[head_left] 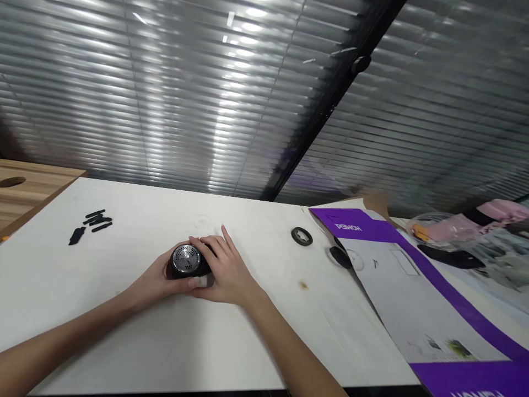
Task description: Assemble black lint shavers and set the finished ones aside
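A black fabric shaver [187,259] lies between my two hands, its round perforated metal head facing up toward me. My left hand [168,277] wraps around the head's left and front side, with the thumb along the near edge. From the right, my right hand [226,269] is closed over the shaver's body, which it mostly hides. One of its fingers sticks out away from me. Both hands rest just above or on the white table [157,342]; contact with it is hard to tell.
Several small black strips [98,219] and a black flat piece [76,236] lie at the left. A black ring [301,236] sits right of my hands. Beyond it are a black part [340,257], a purple-and-white printed cardboard [397,292] and a pink wrapped item [463,223]. Blinds [173,99] rise behind.
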### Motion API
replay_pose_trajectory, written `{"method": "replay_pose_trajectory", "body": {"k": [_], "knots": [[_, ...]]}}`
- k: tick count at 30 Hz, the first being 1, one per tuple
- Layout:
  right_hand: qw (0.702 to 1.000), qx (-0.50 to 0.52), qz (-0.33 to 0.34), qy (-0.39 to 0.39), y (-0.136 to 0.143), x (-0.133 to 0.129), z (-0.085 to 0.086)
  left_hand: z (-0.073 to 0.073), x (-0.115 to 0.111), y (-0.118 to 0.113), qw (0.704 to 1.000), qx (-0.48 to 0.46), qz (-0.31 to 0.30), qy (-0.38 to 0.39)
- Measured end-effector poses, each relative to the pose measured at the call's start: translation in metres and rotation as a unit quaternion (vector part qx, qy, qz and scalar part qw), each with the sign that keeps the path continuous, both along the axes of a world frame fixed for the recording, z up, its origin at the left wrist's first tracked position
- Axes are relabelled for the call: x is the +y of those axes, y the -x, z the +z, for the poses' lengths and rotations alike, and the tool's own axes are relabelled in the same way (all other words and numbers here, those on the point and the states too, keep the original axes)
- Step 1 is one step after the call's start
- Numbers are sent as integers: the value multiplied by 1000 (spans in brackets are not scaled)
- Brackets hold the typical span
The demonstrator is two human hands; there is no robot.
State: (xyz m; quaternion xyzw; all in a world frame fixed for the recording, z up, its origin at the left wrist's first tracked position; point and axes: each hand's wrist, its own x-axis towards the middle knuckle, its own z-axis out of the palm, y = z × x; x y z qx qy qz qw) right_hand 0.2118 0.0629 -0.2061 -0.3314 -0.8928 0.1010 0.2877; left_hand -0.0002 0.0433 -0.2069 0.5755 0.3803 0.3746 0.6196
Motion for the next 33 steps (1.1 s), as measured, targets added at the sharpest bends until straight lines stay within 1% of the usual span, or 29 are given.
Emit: {"method": "replay_pose_trajectory", "body": {"k": [6, 10, 16, 21, 27, 30, 33], "knots": [[999, -21, -27, -33, 10, -2, -10, -8, 3, 3, 1000, 13, 16, -3], [998, -16, -41, -55, 10, -1, -9, -8, 4, 4, 1000, 7, 20, 1], [998, 0, -57, -25, 10, -2, 1, -3, 5, 5, 998, 39, 50, 2], [998, 24, -51, -4, 14, -5, 1, -4, 6, 4, 997, 39, 62, -12], [998, -18, -30, 43, 9, -2, 4, -5, 9, 4, 999, 26, 30, 2], [998, -27, -26, 41, 4, 0, 5, -6, 11, 5, 999, 20, 26, 9], [999, -24, -22, 29, 1, 2, 2, -5, 11, 6, 1000, 8, 10, 22]]}}
